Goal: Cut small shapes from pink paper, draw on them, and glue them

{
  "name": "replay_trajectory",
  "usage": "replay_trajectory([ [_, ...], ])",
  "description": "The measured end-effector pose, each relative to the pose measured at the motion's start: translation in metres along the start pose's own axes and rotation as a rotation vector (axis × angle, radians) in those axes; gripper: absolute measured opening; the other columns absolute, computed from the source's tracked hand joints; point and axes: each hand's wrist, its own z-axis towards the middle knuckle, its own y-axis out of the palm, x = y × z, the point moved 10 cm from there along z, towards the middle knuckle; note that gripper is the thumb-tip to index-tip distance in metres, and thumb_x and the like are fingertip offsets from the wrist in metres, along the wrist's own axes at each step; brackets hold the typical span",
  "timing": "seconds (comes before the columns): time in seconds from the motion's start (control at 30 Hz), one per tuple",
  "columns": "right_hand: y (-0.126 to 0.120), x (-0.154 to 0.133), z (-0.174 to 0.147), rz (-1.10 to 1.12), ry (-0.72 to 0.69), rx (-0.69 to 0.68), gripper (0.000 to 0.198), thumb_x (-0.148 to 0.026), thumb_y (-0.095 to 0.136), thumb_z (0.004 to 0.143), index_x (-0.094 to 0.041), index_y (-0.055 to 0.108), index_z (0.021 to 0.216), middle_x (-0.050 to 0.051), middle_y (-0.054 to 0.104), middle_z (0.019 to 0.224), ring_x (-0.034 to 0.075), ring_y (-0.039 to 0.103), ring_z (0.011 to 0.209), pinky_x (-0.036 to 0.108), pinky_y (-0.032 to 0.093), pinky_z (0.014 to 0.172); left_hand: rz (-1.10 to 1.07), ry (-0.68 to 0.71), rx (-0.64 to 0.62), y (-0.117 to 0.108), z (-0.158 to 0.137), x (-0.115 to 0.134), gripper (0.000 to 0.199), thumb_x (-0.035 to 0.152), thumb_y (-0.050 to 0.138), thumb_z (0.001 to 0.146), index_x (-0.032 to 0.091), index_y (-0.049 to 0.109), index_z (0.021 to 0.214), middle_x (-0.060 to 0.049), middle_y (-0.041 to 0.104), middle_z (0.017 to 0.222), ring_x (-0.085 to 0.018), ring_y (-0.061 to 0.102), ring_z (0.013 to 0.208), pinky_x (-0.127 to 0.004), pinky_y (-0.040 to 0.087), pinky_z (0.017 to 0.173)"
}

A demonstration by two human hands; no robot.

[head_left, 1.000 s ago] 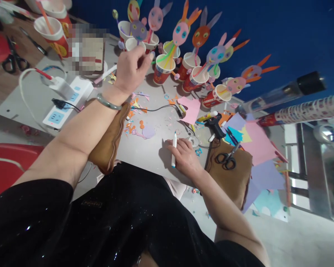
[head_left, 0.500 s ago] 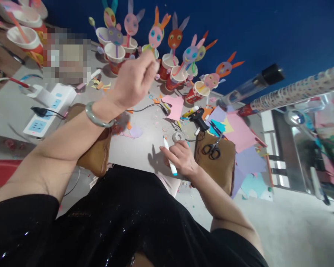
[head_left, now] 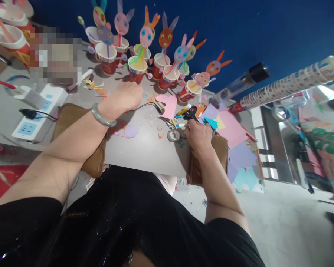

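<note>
My left hand (head_left: 128,95), with a bracelet (head_left: 102,115) at the wrist, is above the tabletop in front of the paper cups. Its fingers are curled in, and nothing shows in it. Just behind stands a red and white cup (head_left: 137,68) with a pink rabbit-faced spoon (head_left: 146,36) with orange ears. My right hand (head_left: 199,134) is closed at the right, by the black glue gun (head_left: 191,112). A white marker (head_left: 182,125) with a blue end sticks out from its fingers. A roll of tape (head_left: 173,135) lies left of it.
More rabbit-faced cups (head_left: 171,76) line the blue wall. A power strip (head_left: 40,111) is at the left. Two brown cushions (head_left: 96,159) lie at the table's front edge. Coloured paper (head_left: 233,129) and a long stack of cups (head_left: 289,85) are at the right.
My left hand has drawn down and back from the rabbit cup, whose front now shows. My right hand has moved right and forward with the marker, to the glue gun, covering the scissors seen before.
</note>
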Motion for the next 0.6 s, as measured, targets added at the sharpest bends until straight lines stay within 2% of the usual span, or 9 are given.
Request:
replay_trajectory([
  [0.13, 0.009, -0.007, 0.012, -0.063, 0.003, -0.114, 0.023, -0.012, 0.049, 0.091, -0.009, 0.071, 0.099, 0.023, 0.076, 0.087, 0.03, 0.07, 0.079, 0.035, 0.034, 0.069, -0.061, 0.026, 0.013, 0.009, 0.009, -0.005, 0.049, 0.027, 0.041, 0.088, 0.012, 0.073, 0.122, -0.022, 0.074, 0.113, -0.035, 0.069, 0.105, -0.043, 0.049, 0.083],
  [0.3, 0.01, -0.017, 0.016, -0.076, -0.032, -0.142, 0.026, -0.006, 0.046, 0.09, -0.007, 0.071, 0.095, 0.022, 0.075, 0.082, 0.029, 0.07, 0.075, 0.035, 0.031, 0.065, -0.19, 0.066, 0.1, 0.007, 0.015, -0.012, 0.05, 0.033, 0.042, 0.087, 0.016, 0.074, 0.122, -0.017, 0.076, 0.112, -0.032, 0.067, 0.105, -0.043, 0.048, 0.084],
  [0.37, 0.002, -0.022, 0.015, -0.077, -0.059, -0.086, 0.026, -0.006, 0.046, 0.088, -0.008, 0.071, 0.093, 0.02, 0.074, 0.079, 0.027, 0.067, 0.07, 0.035, 0.03, 0.065, -0.248, 0.052, 0.147, 0.003, 0.016, -0.018, 0.049, 0.036, 0.043, 0.087, 0.021, 0.074, 0.122, -0.013, 0.077, 0.111, -0.031, 0.066, 0.106, -0.044, 0.047, 0.087],
  [0.47, -0.021, -0.04, 0.007, -0.049, -0.156, 0.096, 0.026, -0.01, 0.045, 0.092, -0.011, 0.071, 0.092, 0.015, 0.072, 0.075, 0.023, 0.06, 0.065, 0.036, 0.031, 0.066, -0.318, 0.016, 0.217, -0.006, 0.016, -0.03, 0.045, 0.039, 0.045, 0.086, 0.025, 0.076, 0.116, -0.01, 0.077, 0.111, -0.029, 0.065, 0.107, -0.044, 0.047, 0.089],
  [0.53, -0.036, -0.064, -0.007, 0.01, -0.299, 0.222, 0.029, -0.013, 0.043, 0.096, -0.013, 0.072, 0.096, 0.012, 0.069, 0.072, 0.021, 0.057, 0.064, 0.037, 0.033, 0.068, -0.367, -0.003, 0.253, -0.01, 0.016, -0.038, 0.045, 0.039, 0.044, 0.087, 0.024, 0.076, 0.116, -0.009, 0.078, 0.111, -0.028, 0.064, 0.107, -0.044, 0.046, 0.091],
  [0.6, -0.047, -0.091, -0.027, 0.108, -0.506, 0.302, 0.031, -0.015, 0.042, 0.1, -0.015, 0.072, 0.106, 0.008, 0.066, 0.071, 0.02, 0.056, 0.065, 0.038, 0.037, 0.071, -0.447, 0.029, 0.253, -0.01, 0.017, -0.037, 0.047, 0.041, 0.042, 0.088, 0.026, 0.074, 0.12, -0.006, 0.078, 0.11, -0.024, 0.064, 0.106, -0.042, 0.045, 0.094],
])
